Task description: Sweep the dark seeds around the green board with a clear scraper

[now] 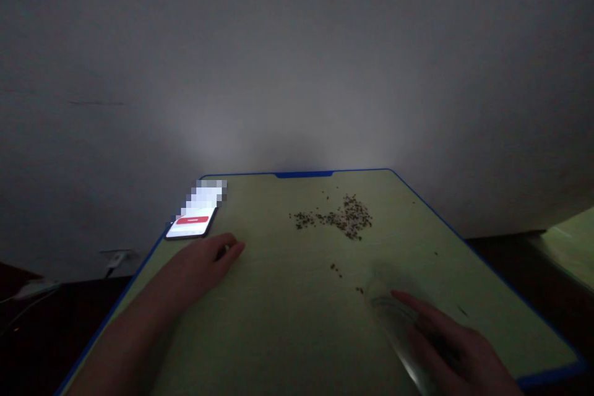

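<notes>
Loosely curled, my left hand rests on the pale table just in front of a lit phone; nothing shows in its fingers. My right hand, low on the right, grips a see-through, shiny container with a curved rim. Motion blurs the container, so its exact kind is unclear. Small dark seed-like grains lie scattered in a patch toward the far side of the table. A few stray grains sit between that patch and the container.
A blue edge strip borders the table, which stands against a grey wall. At the lower left, a white plug with a cable is by the wall. Another pale surface appears at the far right. The light is dim.
</notes>
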The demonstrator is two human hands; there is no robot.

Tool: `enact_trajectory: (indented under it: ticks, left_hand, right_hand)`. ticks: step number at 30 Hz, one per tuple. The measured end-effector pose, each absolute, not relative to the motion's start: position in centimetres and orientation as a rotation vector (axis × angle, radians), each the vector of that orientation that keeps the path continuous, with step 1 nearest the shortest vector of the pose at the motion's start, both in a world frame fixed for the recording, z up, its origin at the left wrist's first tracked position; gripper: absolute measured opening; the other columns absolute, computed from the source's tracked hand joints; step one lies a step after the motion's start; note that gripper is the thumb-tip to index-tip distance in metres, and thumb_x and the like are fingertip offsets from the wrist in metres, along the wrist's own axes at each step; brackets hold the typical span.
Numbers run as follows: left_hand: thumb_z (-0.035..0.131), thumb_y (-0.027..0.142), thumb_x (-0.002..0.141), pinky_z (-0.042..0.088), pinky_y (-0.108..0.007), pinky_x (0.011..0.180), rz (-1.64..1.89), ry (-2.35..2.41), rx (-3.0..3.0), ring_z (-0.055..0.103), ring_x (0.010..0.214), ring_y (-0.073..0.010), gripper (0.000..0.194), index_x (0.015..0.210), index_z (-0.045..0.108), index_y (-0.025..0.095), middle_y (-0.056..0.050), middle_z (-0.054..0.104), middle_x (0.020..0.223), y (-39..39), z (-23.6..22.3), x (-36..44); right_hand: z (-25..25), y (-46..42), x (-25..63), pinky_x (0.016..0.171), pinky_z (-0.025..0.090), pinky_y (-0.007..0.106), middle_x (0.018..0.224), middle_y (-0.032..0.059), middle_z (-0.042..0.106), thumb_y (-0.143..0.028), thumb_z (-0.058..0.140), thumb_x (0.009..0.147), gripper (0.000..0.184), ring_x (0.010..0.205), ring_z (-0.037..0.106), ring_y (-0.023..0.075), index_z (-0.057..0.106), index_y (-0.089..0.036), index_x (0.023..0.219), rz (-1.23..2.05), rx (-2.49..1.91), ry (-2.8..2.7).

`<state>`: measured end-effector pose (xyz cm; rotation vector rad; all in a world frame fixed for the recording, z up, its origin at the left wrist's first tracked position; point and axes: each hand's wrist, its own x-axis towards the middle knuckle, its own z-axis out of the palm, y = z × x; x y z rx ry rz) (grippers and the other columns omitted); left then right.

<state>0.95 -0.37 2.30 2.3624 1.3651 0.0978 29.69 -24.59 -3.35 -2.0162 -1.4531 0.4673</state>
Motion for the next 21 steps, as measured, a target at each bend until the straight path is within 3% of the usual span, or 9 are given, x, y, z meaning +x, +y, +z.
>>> enact_trajectory:
  ticks: [4,9,13,21]
  left_hand:
    - [0.032,0.051,0.082,0.041,-0.030,0.064,0.075,1.356,2.367,0.058,0.070,-0.0192,0.044,0.083,0.063,0.020,-0.005,0.064,0.077,-0.4,2.4,0.9]
    - [0.031,0.052,0.083,0.040,-0.029,0.061,0.011,1.366,2.360,0.057,0.067,-0.0185,0.044,0.082,0.060,0.019,-0.003,0.062,0.073,-0.3,2.3,0.9]
    - [0.031,0.053,0.083,0.039,-0.028,0.060,-0.020,1.386,2.347,0.057,0.065,-0.0183,0.044,0.080,0.060,0.020,-0.003,0.062,0.070,-0.2,2.3,0.9]
    - [0.032,0.052,0.084,0.038,-0.028,0.060,-0.039,1.389,2.357,0.056,0.066,-0.0179,0.042,0.078,0.058,0.020,-0.003,0.062,0.072,-0.2,2.4,0.9]
  right_hand:
    - [-4.0,-25.3,30.8,0.062,0.054,0.018,0.103,0.0030,0.070,-0.034,0.048,0.084,0.040,0.083,0.068,0.0181,0.059,-0.024,0.121,0.391,-2.056,-1.444]
    - [-3.7,-25.2,30.7,0.061,0.055,0.018,0.095,0.0014,0.072,-0.035,0.047,0.085,0.041,0.078,0.069,0.0172,0.057,-0.025,0.123,0.430,-2.050,-1.482]
    - [-3.7,-24.6,30.2,0.064,0.056,0.024,0.107,0.0040,0.068,-0.038,0.044,0.085,0.042,0.089,0.067,0.0220,0.058,-0.025,0.122,0.430,-2.099,-1.413]
    - [-3.7,-22.5,28.5,0.055,0.056,0.027,0.087,0.0039,0.073,-0.037,0.046,0.083,0.043,0.070,0.069,0.0221,0.057,-0.025,0.123,0.577,-2.086,-1.369]
